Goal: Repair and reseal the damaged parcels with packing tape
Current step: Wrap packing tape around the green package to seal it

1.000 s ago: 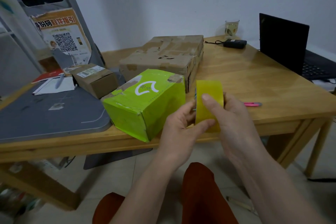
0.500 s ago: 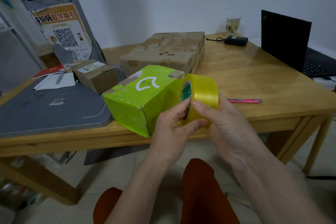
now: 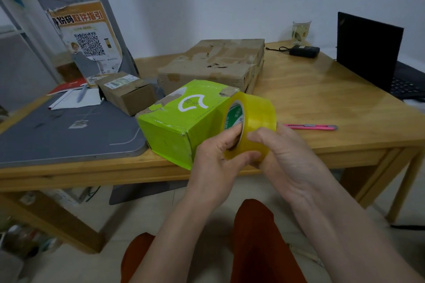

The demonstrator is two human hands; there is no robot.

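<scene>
A yellow roll of packing tape (image 3: 257, 115) is held in front of the table edge by both hands. My left hand (image 3: 220, 163) grips it with fingers hooked inside the core. My right hand (image 3: 282, 151) holds the outer face, its thumb pressing on the tape surface. Just left of the roll a bright green parcel (image 3: 181, 122) with torn corners overhangs the wooden table (image 3: 322, 103). Behind it lies a large worn brown carton (image 3: 213, 62). A small brown box (image 3: 127, 92) with a label sits at the left.
A pink utility knife (image 3: 310, 127) lies right of the roll. A grey mat (image 3: 62, 135) covers the table's left part, with papers and a pen (image 3: 76, 99). A black laptop (image 3: 372, 53), a power adapter (image 3: 303, 50) and a glass (image 3: 300, 31) stand at the back right.
The tape roll has turned from edge-on to showing its green core label, and has risen slightly toward the green parcel. My left fingers have slipped into the core.
</scene>
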